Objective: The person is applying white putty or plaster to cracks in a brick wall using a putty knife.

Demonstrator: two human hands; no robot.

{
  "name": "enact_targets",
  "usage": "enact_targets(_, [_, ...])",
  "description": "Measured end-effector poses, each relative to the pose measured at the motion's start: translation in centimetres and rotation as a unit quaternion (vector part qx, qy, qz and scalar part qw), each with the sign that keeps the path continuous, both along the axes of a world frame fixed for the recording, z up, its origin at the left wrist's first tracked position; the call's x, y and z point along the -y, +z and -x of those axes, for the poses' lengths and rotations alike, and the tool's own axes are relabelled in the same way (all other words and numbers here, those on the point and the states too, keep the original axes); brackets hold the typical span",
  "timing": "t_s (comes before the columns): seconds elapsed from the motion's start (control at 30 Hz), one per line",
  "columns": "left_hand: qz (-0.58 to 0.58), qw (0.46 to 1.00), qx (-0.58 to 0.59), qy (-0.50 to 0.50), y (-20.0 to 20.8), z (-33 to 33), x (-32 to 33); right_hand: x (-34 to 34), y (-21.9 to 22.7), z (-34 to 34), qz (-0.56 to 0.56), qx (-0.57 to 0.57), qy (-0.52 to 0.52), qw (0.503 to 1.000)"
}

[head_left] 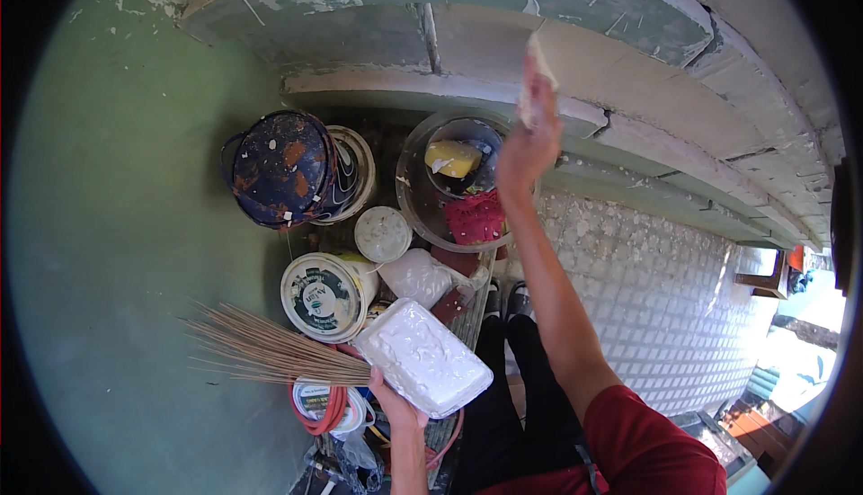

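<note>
My left hand (pixel 395 402) grips a shallow rectangular tray (pixel 487 385) by its near left edge. Thick white paste (pixel 422 356) fills the tray, its surface smeared and uneven. A broom of thin brown sticks (pixel 283 348) ends right beside my left fingers; whether they touch it I cannot tell. My right hand (pixel 529 155) is raised far ahead at the stepped green and grey surface, its fingers closed on a flat pale scraper (pixel 539 63) with whitish smears. Motion blurs this hand and tool, so whether the scraper touches the surface is unclear.
A dark lidded bucket (pixel 280 167), a white paint tub (pixel 325 295) and a clear basin (pixel 409 194) with a yellow sponge (pixel 452 160) and red cloth (pixel 474 218) crowd the bench. A red hose (pixel 328 416) lies near. Green wall (pixel 135 225) bounds the left; tiled floor (pixel 647 288) stretches right.
</note>
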State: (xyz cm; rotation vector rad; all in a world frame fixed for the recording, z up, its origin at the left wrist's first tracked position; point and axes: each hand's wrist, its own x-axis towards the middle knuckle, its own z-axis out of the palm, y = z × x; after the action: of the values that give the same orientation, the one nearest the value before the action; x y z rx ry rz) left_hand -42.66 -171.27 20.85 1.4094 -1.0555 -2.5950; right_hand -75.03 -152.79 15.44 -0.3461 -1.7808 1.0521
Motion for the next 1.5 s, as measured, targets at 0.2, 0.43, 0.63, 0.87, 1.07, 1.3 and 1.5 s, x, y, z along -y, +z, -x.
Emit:
enact_targets(0.2, [0.019, 1.000, 0.017, 0.011, 0.5, 0.4, -0.4, 7.3, -0.3, 1.7, 0.041, 0.134, 0.061, 0.988])
enact_targets(0.43, [0.016, 1.000, 0.003, 0.019, 1.0, 0.4, -0.1, 5.0, 3.1, -2.0, 0.095, 0.120, 0.177, 0.972])
enact_targets(0.63, [-0.005, 1.000, 0.003, 0.026, 0.7, 0.0, -0.4, 2.2, 4.2, 1.2, 0.068, 0.011, 0.018, 0.997])
enact_targets(0.87, [0.025, 0.999, 0.016, 0.026, 1.9, 0.1, -1.0, 8.4, 4.4, 3.0, 0.045, 0.009, 0.089, 0.995])
enact_targets(1.07, [0.032, 0.999, -0.004, 0.025, 1.4, -0.3, 0.0, 7.1, 3.9, 0.5, 0.039, 0.006, 0.189, 0.981])
enact_targets(1.3, [0.004, 1.000, -0.009, 0.023, 1.8, 0.4, -0.7, 2.4, 5.2, 1.2, 0.085, 0.014, 0.039, 0.995])
enact_targets(1.5, [0.029, 0.999, -0.014, -0.001, 2.6, 1.2, -1.5, 6.0, 4.8, 1.7, -0.023, 0.023, 0.142, 0.989])
